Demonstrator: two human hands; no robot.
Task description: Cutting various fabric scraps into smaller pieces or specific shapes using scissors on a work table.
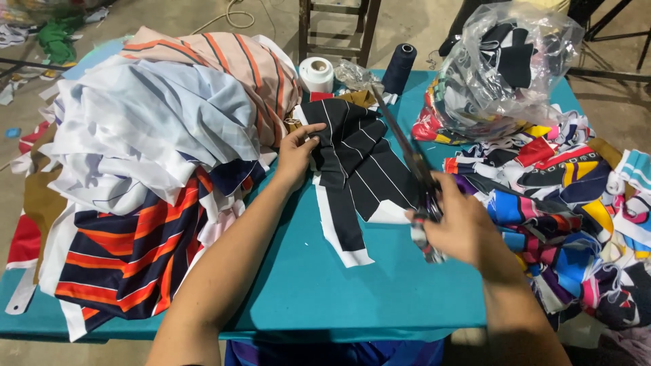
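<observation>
The left hand (296,150) presses on the near edge of a black cloth with thin white stripes (359,169), which lies flat in the middle of the teal table (339,285); its fingers (308,132) are curled, pinching the cloth's edge. The right hand (461,227) is closed around the handles of long dark scissors (407,152), whose blades lie across the striped cloth, pointing away. A heap of folded fabric (149,135) sits to the left, colourful scraps (569,196) to the right, and two thread spools behind.
</observation>
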